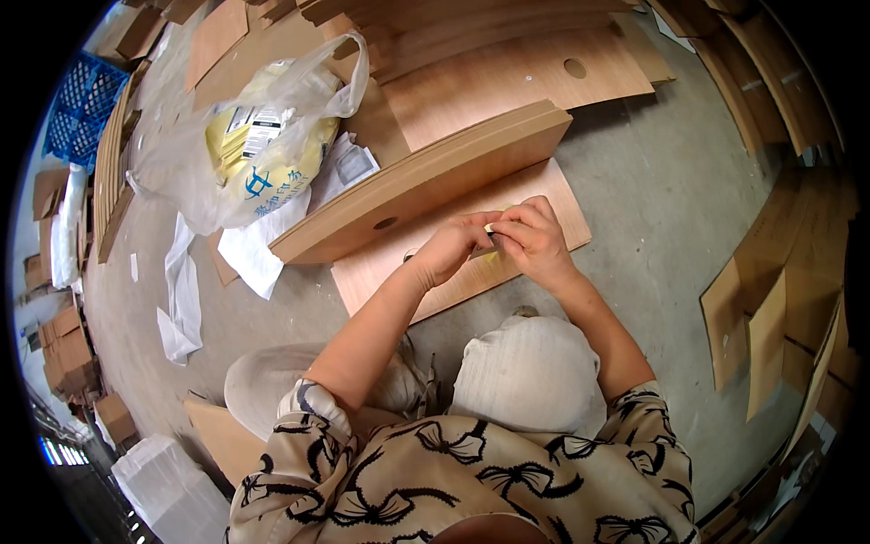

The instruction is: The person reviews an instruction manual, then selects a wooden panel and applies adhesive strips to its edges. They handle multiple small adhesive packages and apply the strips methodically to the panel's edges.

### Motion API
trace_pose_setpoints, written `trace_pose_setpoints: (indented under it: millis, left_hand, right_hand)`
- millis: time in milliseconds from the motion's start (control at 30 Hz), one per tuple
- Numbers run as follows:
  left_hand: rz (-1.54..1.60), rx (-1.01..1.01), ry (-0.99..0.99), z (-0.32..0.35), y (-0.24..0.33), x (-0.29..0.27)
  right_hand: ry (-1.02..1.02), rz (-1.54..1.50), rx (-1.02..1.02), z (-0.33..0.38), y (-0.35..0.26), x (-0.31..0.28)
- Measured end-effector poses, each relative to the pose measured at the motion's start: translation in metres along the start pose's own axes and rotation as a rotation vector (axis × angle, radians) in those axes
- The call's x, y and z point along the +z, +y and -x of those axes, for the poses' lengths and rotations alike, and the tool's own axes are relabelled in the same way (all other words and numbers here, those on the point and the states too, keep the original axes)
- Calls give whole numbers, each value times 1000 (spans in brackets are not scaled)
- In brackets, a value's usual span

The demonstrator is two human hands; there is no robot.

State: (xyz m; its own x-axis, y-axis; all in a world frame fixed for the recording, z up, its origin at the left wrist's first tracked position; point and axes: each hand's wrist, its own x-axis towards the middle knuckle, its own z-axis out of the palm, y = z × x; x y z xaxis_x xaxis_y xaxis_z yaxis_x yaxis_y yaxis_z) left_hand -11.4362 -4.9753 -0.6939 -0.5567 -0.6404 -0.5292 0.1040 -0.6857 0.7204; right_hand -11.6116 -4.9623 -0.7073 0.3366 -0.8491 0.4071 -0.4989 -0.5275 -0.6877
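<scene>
hands (446, 251) pinching small pale item (490, 228) | wooden board (557, 204) below | brown panel (435, 186) on edge beyond | plastic bag (172, 181) left

Grey floor (652, 299), spread with sheet goods.
Lying flat on it: wood-coloured board (462, 283), crumpled white strip (181, 317).

On my feed now: crinkly, glossy plastic on the bag (181, 168), smooth grained wood on the board (365, 283), matt concrete-looking floor (657, 272), wrinkled cloth trousers (530, 372), hard plastic crate (86, 100).
</scene>
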Motion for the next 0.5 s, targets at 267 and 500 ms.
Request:
trace_pose_setpoints:
  millis: [267, 500]
  left_hand:
    - [176, -144, -66, -4, -12, -11]
    - [4, -126, -69, -9, -19, -5]
  right_hand:
    - [37, -58, 126, 10, -8, 8]
    - [-26, -79, 29, 20, 5, 8]
